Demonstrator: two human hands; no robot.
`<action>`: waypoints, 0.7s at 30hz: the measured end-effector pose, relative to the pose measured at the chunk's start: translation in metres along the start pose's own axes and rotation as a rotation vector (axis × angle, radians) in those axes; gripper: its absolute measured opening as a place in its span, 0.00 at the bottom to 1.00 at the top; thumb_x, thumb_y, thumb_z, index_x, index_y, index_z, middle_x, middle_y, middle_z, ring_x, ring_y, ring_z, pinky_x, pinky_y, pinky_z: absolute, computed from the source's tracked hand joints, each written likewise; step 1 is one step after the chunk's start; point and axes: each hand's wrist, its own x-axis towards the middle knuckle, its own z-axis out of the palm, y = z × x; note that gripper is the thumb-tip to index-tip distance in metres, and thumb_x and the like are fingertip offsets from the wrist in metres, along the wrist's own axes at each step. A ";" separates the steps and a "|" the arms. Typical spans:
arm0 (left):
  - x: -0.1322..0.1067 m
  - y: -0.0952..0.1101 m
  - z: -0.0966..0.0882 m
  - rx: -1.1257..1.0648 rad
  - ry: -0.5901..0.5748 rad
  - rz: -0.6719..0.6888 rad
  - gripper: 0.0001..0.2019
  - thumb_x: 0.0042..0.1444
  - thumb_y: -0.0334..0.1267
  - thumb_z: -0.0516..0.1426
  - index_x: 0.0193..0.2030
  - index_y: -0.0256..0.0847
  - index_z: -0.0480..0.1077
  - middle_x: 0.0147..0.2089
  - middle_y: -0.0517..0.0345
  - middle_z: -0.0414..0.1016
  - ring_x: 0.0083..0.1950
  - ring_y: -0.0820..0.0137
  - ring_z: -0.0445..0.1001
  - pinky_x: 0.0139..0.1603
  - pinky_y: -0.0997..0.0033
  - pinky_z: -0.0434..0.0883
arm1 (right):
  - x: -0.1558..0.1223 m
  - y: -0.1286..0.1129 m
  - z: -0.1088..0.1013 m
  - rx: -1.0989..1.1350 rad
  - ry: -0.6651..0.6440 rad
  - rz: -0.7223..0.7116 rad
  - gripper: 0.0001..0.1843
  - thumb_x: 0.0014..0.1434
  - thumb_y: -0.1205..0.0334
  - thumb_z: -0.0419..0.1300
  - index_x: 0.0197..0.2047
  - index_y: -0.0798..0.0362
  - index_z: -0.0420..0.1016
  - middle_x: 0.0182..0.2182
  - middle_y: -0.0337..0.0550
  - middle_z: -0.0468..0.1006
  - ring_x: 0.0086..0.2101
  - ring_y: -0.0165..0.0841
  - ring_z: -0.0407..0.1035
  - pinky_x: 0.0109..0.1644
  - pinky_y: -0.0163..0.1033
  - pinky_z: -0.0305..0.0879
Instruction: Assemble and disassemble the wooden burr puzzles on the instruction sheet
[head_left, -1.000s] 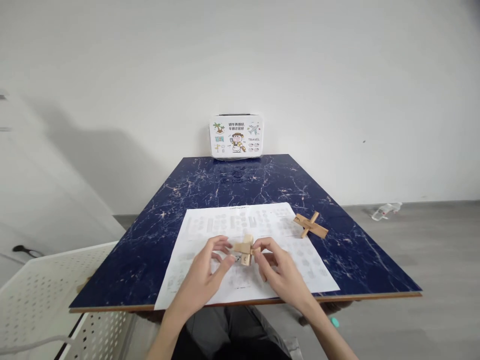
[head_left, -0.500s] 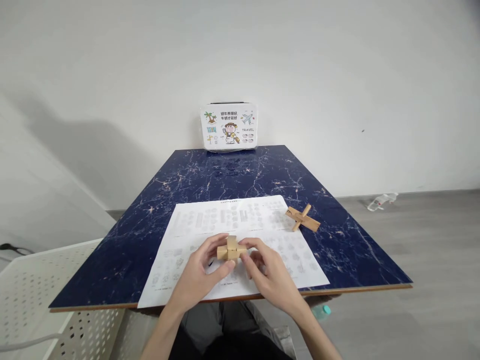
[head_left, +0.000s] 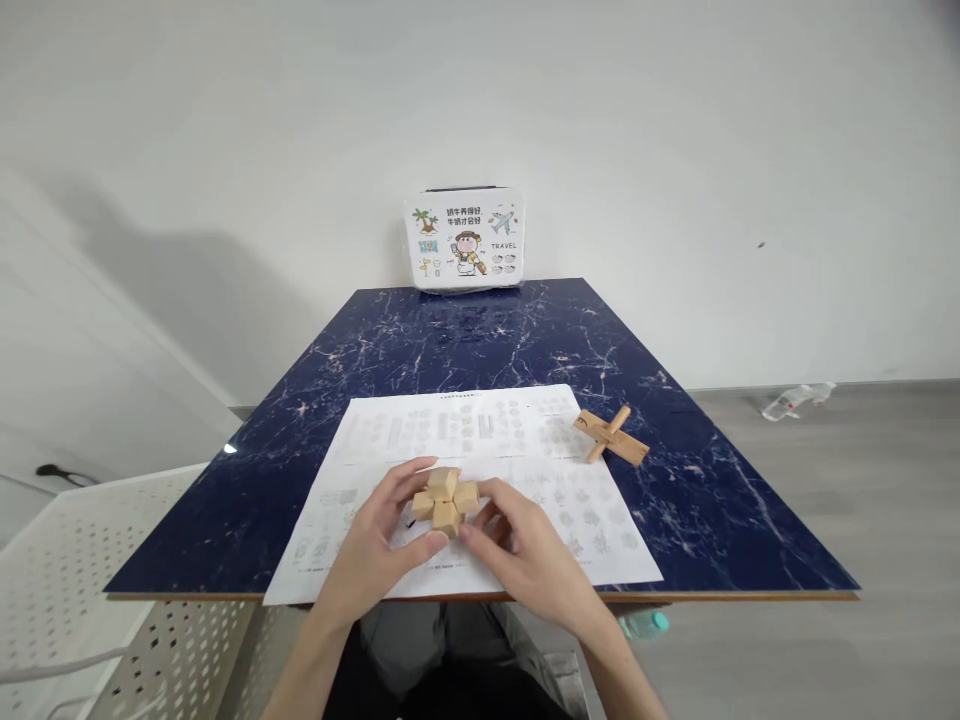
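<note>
A pale wooden interlocking puzzle [head_left: 445,503], made of short blocks crossing at the middle, is held low over a printed sheet [head_left: 465,425]. My left hand [head_left: 386,530] curls round its left side, the thumb along the near edge and the fingers behind. On the right side, my right hand [head_left: 517,545] pinches it between thumb and forefinger. Its other fingers are folded under and partly hidden. A second wooden piece [head_left: 611,437], a flat bar crossed by a rod, lies at the sheet's right edge, touched by neither hand.
The sheet lies on a dark blue marbled table [head_left: 457,340]. A white case with cartoon prints [head_left: 465,240] stands at the back against the wall. Left is a perforated white cart [head_left: 161,650]. A bottle with a teal cap [head_left: 645,624] is below the table's front edge.
The puzzle has turned, so its blocks now show as a slanted cross. Both hands have shifted slightly left with it. The whole view has also moved a little.
</note>
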 end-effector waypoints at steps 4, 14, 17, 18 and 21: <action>0.000 0.002 0.002 0.040 -0.008 0.013 0.33 0.54 0.45 0.69 0.66 0.49 0.68 0.65 0.45 0.77 0.64 0.50 0.77 0.65 0.53 0.76 | 0.000 0.001 0.000 -0.070 -0.026 -0.024 0.11 0.71 0.58 0.58 0.35 0.50 0.67 0.31 0.39 0.76 0.32 0.34 0.71 0.33 0.37 0.63; -0.004 0.008 0.025 0.310 0.204 0.084 0.29 0.53 0.45 0.69 0.61 0.46 0.71 0.61 0.49 0.79 0.65 0.49 0.76 0.68 0.48 0.72 | -0.006 0.013 0.010 -0.386 0.182 -0.152 0.11 0.72 0.65 0.50 0.36 0.48 0.64 0.31 0.41 0.72 0.29 0.35 0.67 0.31 0.38 0.53; -0.002 0.016 0.042 0.285 0.301 0.084 0.29 0.52 0.46 0.69 0.61 0.46 0.71 0.60 0.50 0.81 0.65 0.49 0.76 0.68 0.48 0.73 | -0.007 0.012 0.011 -0.385 0.257 -0.162 0.09 0.72 0.66 0.48 0.41 0.49 0.68 0.35 0.44 0.74 0.30 0.36 0.67 0.32 0.38 0.54; -0.002 0.018 0.046 0.274 0.325 0.087 0.29 0.52 0.46 0.69 0.61 0.46 0.71 0.61 0.50 0.80 0.66 0.49 0.76 0.68 0.49 0.73 | -0.007 0.011 0.010 -0.367 0.278 -0.160 0.09 0.72 0.66 0.48 0.43 0.49 0.69 0.36 0.44 0.75 0.31 0.36 0.68 0.32 0.39 0.55; -0.001 0.023 0.051 0.249 0.322 0.101 0.33 0.51 0.45 0.69 0.65 0.47 0.69 0.61 0.49 0.80 0.66 0.48 0.76 0.69 0.47 0.72 | -0.010 0.006 0.002 -0.217 0.246 -0.138 0.09 0.73 0.64 0.48 0.43 0.49 0.69 0.36 0.43 0.75 0.33 0.36 0.69 0.35 0.39 0.59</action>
